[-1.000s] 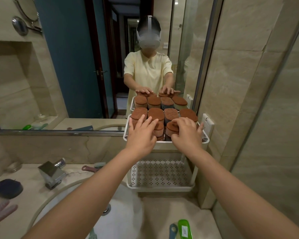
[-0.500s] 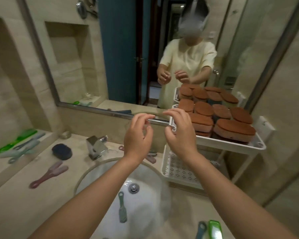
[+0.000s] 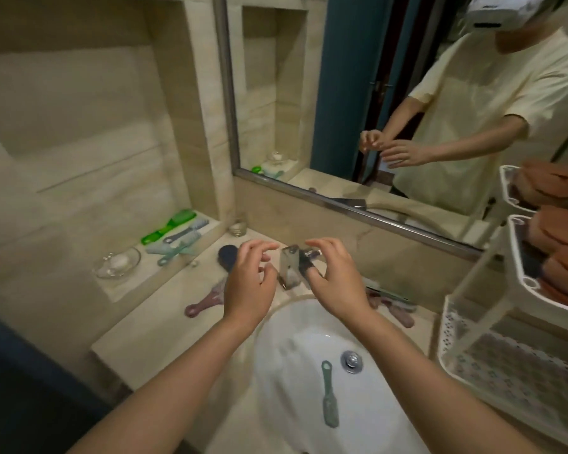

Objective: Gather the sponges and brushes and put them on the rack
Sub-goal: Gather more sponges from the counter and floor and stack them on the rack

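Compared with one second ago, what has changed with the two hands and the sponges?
Both hands came off the sponges on the top shelf of the rack and moved left. The left hand and right hand now hover empty, fingers loosely curled, above the faucet. The sponges stayed on the rack, and the green brush still lies in the sink.

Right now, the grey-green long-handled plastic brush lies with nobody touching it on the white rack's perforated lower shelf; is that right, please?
Not quite: the head view shows the grey-green brush lying untouched in the white sink basin, not on the rack.
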A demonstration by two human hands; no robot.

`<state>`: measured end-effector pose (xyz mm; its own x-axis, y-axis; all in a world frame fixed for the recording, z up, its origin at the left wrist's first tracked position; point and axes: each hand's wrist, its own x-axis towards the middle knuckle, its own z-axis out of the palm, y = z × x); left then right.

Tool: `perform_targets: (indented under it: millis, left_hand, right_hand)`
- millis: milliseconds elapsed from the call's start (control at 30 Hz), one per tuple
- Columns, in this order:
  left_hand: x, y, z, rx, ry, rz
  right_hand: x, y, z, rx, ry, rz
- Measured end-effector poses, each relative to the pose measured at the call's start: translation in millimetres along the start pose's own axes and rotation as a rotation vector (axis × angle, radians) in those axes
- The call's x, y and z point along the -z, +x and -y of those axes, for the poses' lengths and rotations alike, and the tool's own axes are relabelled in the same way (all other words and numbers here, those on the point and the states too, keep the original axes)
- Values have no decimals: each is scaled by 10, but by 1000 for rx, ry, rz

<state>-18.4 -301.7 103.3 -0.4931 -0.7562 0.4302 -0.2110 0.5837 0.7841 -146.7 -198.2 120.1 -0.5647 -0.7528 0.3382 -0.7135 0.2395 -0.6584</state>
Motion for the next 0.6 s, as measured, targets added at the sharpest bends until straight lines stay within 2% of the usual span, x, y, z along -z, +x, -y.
perform_targets:
  millis: [133, 233, 600]
  left_hand:
    - [247, 202, 480, 126, -19, 28]
    - [341, 349, 819, 158, 28, 69]
    - [340, 722, 1898, 346, 82, 213]
  right_hand:
    - [-516, 298, 118, -35, 43, 74]
    - [-899, 509, 146, -56, 73, 110]
    - [-2034, 1015, -126, -211, 52, 244]
